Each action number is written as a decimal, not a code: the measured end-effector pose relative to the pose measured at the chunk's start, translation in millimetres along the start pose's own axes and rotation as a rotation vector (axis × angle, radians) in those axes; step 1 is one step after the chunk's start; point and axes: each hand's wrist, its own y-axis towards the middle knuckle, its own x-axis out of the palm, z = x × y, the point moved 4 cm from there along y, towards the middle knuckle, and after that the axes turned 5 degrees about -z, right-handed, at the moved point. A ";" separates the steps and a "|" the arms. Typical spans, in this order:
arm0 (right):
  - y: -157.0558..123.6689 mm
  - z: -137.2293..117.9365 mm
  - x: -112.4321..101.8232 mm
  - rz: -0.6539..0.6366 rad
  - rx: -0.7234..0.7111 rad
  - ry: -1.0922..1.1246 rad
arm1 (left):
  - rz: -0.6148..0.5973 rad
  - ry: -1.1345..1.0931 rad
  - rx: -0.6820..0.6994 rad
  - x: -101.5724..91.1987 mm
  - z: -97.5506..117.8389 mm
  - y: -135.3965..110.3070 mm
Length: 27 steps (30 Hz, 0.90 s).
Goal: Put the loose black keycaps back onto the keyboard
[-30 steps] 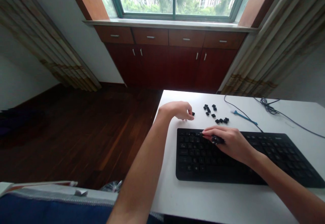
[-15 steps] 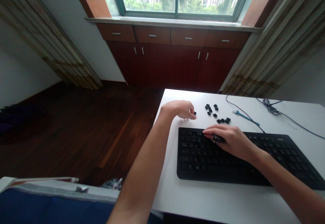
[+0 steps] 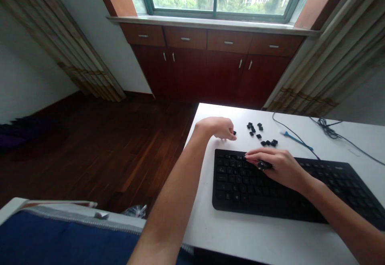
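Note:
A black keyboard (image 3: 264, 207) lies on the white table. Over its upper left part rests my right hand (image 3: 279, 164), fingers pressed together and fingertips at the top row of keys. Beneath these fingers shows a small dark object with a silvery shine (image 3: 263, 165); its kind cannot be made out. My left hand (image 3: 221, 128) is bent down at the table behind the keyboard's left corner, fingers curled. A small black keycap (image 3: 234, 132) peeks out between its thumb and forefinger. Several loose black keycaps (image 3: 253, 129) lie to the right of that hand.
A blue slim tool (image 3: 297, 140) lies behind the keyboard beside a thin black cable (image 3: 281, 125). Farther right is a bundled cable (image 3: 329, 128). The table's left edge drops to a dark wooden floor (image 3: 120, 148). Red cabinets (image 3: 192, 72) stand under the window.
The whole view has shifted slightly, so things appear a little farther right. Both hands keep nearly the same place relative to the keyboard and the keycaps.

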 end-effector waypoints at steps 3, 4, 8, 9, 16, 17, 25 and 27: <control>1.9 -2.7 -2.1 -0.027 -0.011 -0.048 | 0.003 -0.005 -0.001 0.7 -0.9 1.4; 2.9 -3.4 -2.6 -0.041 -0.008 -0.052 | 0.007 -0.002 0.000 0.7 -1.0 1.7; 10.5 -10.2 -12.0 0.009 0.015 0.085 | 0.008 -0.009 -0.005 0.5 -1.2 1.7; 13.2 -12.7 -17.6 0.081 0.035 0.168 | 0.004 -0.014 -0.009 0.4 -1.5 1.6; 42.1 -24.7 -21.5 0.627 0.117 1.119 | 0.027 -0.001 -0.011 -2.2 -2.7 -0.4; 48.5 -25.1 -12.5 0.581 0.132 1.129 | 0.026 0.001 -0.012 -2.3 -2.6 -1.0; 60.6 4.7 -23.4 0.500 0.212 0.968 | 0.132 -0.006 0.059 -4.6 -1.6 3.4; 55.4 20.2 -44.0 0.541 0.254 0.829 | 0.203 -0.023 0.125 -3.5 -0.4 10.6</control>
